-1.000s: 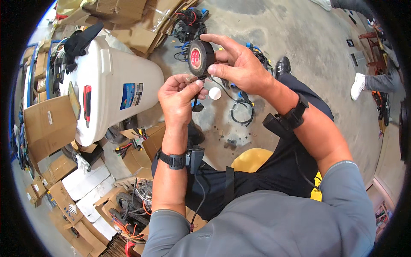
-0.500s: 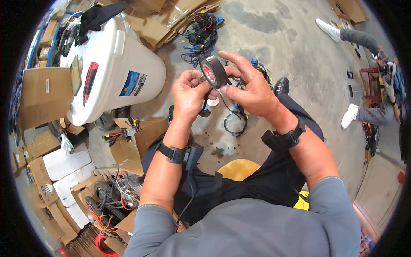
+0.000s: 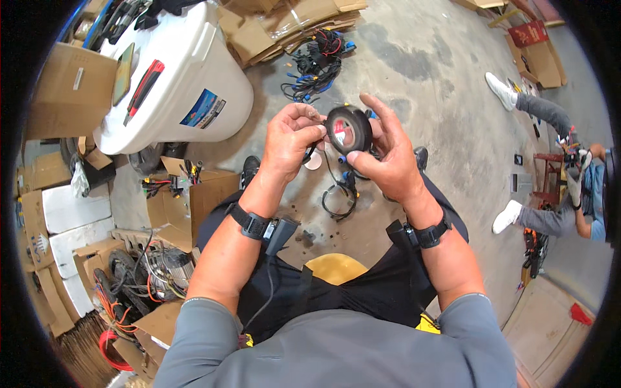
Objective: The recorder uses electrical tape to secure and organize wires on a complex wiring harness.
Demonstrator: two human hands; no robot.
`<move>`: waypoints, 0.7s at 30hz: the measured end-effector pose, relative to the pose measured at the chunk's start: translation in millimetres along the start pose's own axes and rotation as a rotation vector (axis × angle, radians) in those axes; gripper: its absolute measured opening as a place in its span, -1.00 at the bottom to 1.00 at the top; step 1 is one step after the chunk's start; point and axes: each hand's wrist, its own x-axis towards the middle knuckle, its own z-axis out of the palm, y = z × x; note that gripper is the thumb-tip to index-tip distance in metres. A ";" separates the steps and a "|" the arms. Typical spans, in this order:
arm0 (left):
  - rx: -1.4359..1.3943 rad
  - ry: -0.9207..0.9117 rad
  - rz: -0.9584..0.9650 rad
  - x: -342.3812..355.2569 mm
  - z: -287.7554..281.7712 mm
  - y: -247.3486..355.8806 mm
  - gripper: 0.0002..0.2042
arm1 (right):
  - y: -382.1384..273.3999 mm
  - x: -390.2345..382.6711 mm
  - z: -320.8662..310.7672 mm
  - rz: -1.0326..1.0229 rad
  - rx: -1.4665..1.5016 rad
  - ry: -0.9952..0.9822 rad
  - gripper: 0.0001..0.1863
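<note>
Near the centre of the frame, my right hand (image 3: 388, 155) grips a black tape roll (image 3: 354, 124), index finger raised; my left hand (image 3: 291, 139) pinches beside its left edge, on something too hidden to tell. A firm pinch and steady roll should serve best. Its open face points toward me and leftward; round, its axle runs back rightward.

Print illegible — red label (image 3: 339, 129) on tape roll (image 3: 363, 131), blue label (image 3: 200, 107) on tub (image 3: 231, 97).
</note>
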 end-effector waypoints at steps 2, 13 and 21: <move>-0.025 -0.019 0.027 0.3 0.8 1.0 -0.77 | 3.6 -2.7 1.2 0.005 -0.014 -0.022 -0.19; -0.109 0.003 0.075 0.0 -0.4 1.9 -0.72 | 9.8 -3.9 5.6 0.007 -0.116 -0.043 -0.34; -0.073 0.028 0.082 -0.4 -2.5 3.6 -0.72 | 8.9 -2.6 9.1 -0.121 -0.306 -0.045 -0.40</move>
